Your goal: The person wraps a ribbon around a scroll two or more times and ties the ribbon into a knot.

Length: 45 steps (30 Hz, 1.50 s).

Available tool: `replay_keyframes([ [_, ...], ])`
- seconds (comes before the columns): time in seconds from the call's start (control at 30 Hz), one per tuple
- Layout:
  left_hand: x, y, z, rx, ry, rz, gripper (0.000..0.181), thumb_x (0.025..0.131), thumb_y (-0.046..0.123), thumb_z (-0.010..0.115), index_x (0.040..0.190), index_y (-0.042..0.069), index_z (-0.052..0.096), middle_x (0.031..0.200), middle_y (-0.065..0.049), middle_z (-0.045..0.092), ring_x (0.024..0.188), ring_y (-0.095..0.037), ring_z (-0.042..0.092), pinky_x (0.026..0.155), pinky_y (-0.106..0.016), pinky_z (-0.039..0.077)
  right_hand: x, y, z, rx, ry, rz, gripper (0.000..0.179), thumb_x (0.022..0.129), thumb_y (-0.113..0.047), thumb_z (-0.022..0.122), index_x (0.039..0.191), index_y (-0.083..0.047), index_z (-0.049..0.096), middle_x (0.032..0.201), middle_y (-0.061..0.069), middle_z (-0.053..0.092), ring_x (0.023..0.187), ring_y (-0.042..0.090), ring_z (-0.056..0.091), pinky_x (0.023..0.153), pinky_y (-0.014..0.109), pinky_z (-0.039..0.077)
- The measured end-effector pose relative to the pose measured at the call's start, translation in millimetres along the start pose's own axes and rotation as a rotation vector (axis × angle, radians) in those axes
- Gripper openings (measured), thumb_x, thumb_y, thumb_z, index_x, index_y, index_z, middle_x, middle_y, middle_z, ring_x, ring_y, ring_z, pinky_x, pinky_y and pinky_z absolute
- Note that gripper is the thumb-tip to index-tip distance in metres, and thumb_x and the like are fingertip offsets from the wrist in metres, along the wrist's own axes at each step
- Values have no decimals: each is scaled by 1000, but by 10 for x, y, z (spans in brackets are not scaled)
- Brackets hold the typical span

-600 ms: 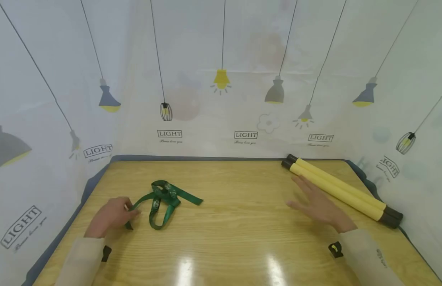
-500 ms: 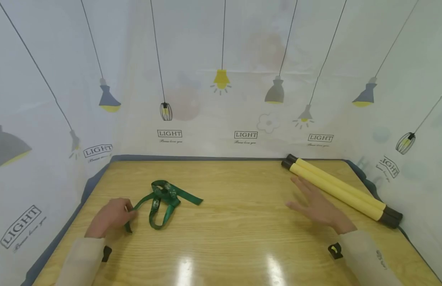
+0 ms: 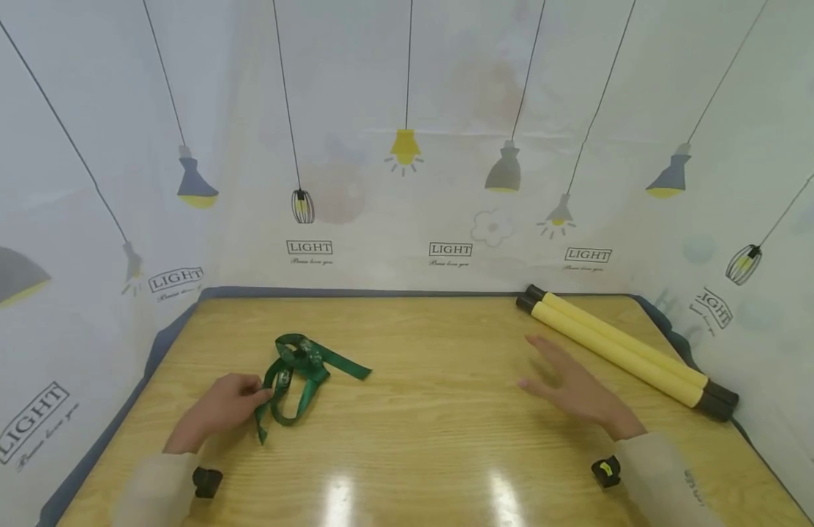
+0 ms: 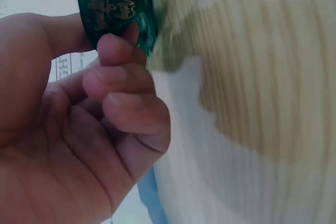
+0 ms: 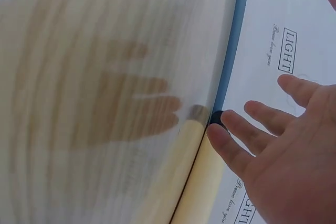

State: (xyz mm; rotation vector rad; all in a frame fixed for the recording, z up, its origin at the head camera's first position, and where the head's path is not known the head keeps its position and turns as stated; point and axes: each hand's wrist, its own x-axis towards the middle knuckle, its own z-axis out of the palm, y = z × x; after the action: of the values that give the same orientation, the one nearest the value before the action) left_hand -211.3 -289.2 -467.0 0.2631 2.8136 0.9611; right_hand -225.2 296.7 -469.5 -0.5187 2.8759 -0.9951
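A green ribbon (image 3: 302, 356) with pale printed lettering lies in loose loops on the left half of the wooden table (image 3: 420, 410). My left hand (image 3: 225, 406) pinches one end of it between thumb and fingers. Close up in the left wrist view, the gold script on the ribbon (image 4: 116, 3) shows above the curled fingers (image 4: 131, 108). My right hand (image 3: 574, 391) hovers over the right side with fingers spread, holding nothing. Beyond it lie two yellow rods (image 3: 618, 348) with black ends, side by side.
A white curtain (image 3: 381, 88) printed with hanging lamps and LIGHT labels encloses the table at the back and both sides. Blue cloth (image 3: 354, 292) edges the tabletop. The rods reach from the back edge toward the right edge.
My left hand has moved right with the ribbon end, bringing it nearer the loops. My right hand has drawn slightly left and away from the yellow rods.
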Motion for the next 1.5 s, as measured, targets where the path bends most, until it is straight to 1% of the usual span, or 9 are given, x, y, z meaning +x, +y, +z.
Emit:
replay_keyframes([
  [0.1, 16, 84, 34, -47, 13, 20, 38, 103, 23, 62, 70, 13, 47, 61, 6, 37, 56, -10, 38, 56, -25, 35, -5, -48, 28, 36, -14, 23, 85, 99, -53, 63, 164, -16, 22, 168, 20, 25, 150, 49, 30, 113, 74, 29],
  [0.23, 34, 178, 84, -103, 17, 22, 34, 104, 24, 62, 73, 11, 54, 58, 7, 38, 53, -9, 37, 55, -25, 36, -12, -142, 47, 84, -23, 33, 81, 99, -51, 64, 163, -17, 26, 165, 18, 33, 144, 48, 41, 108, 68, 40],
  [0.4, 47, 329, 158, -228, -2, -54, 26, 105, 24, 60, 87, 5, 64, 58, 4, 43, 53, -11, 43, 54, -27, 43, -24, -232, 93, 131, -31, 19, 75, 100, -48, 63, 161, -16, 32, 163, 16, 38, 142, 45, 46, 106, 60, 47],
  [0.57, 62, 482, 271, -362, -17, -82, 26, 105, 25, 61, 95, 1, 63, 60, 2, 49, 54, -12, 48, 53, -27, 45, -21, -304, 162, 170, -43, -7, 69, 101, -46, 62, 159, -18, 35, 160, 14, 44, 141, 40, 48, 106, 59, 47],
  [0.77, 62, 668, 380, -458, -67, -53, 26, 104, 24, 62, 99, -1, 62, 61, 0, 51, 53, -12, 47, 51, -27, 45, 15, -415, 251, 204, -68, -34, 63, 104, -44, 59, 157, -19, 38, 157, 13, 48, 139, 39, 51, 107, 59, 46],
  [1.0, 60, 884, 570, -568, -90, -40, 21, 101, 19, 67, 100, -1, 63, 70, -5, 63, 55, -13, 51, 50, -26, 42, 71, -576, 374, 242, -110, -38, 59, 105, -46, 56, 156, -20, 41, 153, 9, 53, 134, 36, 56, 108, 59, 46],
  [1.13, 48, 1017, 701, -646, -96, -21, 20, 99, 15, 69, 101, -4, 63, 75, -8, 66, 58, -14, 53, 51, -25, 41, 91, -692, 438, 271, -133, -55, 57, 105, -45, 56, 154, -19, 43, 149, 8, 58, 131, 33, 59, 108, 55, 47],
  [1.37, 56, 1261, 926, -737, -90, 0, 21, 96, 16, 74, 99, -3, 66, 75, -8, 72, 63, -15, 64, 54, -22, 48, 124, -907, 535, 339, -207, -59, 54, 106, -41, 55, 150, -11, 48, 142, 12, 63, 127, 31, 63, 94, 38, 57],
  [1.5, 42, 1431, 1043, -797, -87, 6, 23, 95, 17, 75, 102, -4, 67, 75, -4, 74, 65, -13, 68, 57, -24, 53, 137, -1022, 610, 408, -271, -43, 52, 107, -40, 54, 146, -6, 52, 136, 13, 67, 117, 31, 68, 86, 41, 60],
])
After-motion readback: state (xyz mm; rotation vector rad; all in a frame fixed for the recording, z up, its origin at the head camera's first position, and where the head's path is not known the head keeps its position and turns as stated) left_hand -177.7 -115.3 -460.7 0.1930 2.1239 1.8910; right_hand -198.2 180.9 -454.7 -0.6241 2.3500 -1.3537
